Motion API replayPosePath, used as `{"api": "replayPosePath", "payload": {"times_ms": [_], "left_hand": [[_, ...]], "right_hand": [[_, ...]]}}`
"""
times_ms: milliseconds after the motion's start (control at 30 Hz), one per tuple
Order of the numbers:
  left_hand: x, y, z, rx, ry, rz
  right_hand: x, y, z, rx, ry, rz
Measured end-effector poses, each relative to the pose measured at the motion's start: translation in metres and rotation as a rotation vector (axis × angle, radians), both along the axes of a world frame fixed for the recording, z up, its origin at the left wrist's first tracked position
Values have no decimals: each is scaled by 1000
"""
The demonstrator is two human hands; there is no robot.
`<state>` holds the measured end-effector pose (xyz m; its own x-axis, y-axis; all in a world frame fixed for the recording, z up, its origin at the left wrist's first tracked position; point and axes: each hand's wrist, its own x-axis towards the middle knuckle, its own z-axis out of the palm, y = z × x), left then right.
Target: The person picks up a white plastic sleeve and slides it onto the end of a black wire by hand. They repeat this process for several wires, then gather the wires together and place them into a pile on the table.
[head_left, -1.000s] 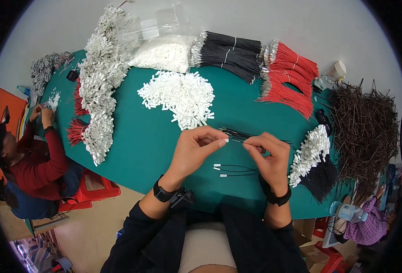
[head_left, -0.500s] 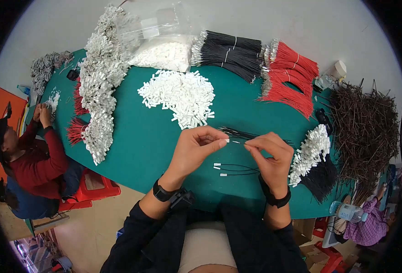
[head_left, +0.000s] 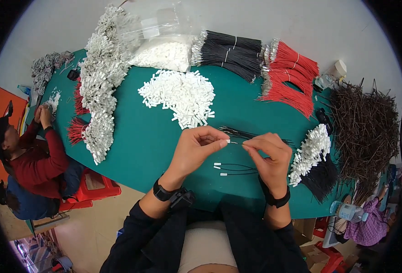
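Note:
My left hand (head_left: 192, 152) pinches a small white connector housing (head_left: 228, 141) between thumb and forefinger. Opposite it, the fingertips of my right hand (head_left: 273, 157) are closed on a thin black wire, whose bare metal terminal (head_left: 235, 143) points at the housing and meets or nearly meets its end. Most of that wire is hidden by my right hand. Behind both hands lie loose black wires (head_left: 243, 133). Below them rest three black wires with white housings (head_left: 223, 174) on their ends. A pile of loose white housings (head_left: 182, 93) spreads beyond my left hand.
The green table (head_left: 141, 150) carries black wire bundles (head_left: 230, 52), red wire bundles (head_left: 294, 68) and a plastic bag (head_left: 162, 52) of housings. Housed wires (head_left: 310, 150) and a brown tangled heap (head_left: 365, 127) lie right. A co-worker (head_left: 32, 159) sits left, beside long stacked housed wires (head_left: 98, 91).
My right hand has shifted slightly left, bringing the wire's terminal closer to the housing. My left hand keeps its pinch in nearly the same place.

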<state>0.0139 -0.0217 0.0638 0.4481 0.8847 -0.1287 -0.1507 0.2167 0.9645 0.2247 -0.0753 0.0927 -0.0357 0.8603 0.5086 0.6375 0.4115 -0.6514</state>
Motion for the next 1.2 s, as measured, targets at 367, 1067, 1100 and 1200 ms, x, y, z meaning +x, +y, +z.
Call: {"api": "replayPosePath", "payload": {"times_ms": [367, 1067, 1100, 1200], "left_hand": [[1, 1, -1, -14, -5, -18], [6, -2, -17, -41, -26, -23], [6, -2, -17, -54, -36, -30], [7, -3, -17, -66, -38, -32]], "right_hand": [[0, 1, -2, 25, -44, 2], [-3, 7, -14, 4, 42, 87], [-3, 6, -14, 4, 42, 87], [-2, 5, -14, -23, 22, 92]]}}
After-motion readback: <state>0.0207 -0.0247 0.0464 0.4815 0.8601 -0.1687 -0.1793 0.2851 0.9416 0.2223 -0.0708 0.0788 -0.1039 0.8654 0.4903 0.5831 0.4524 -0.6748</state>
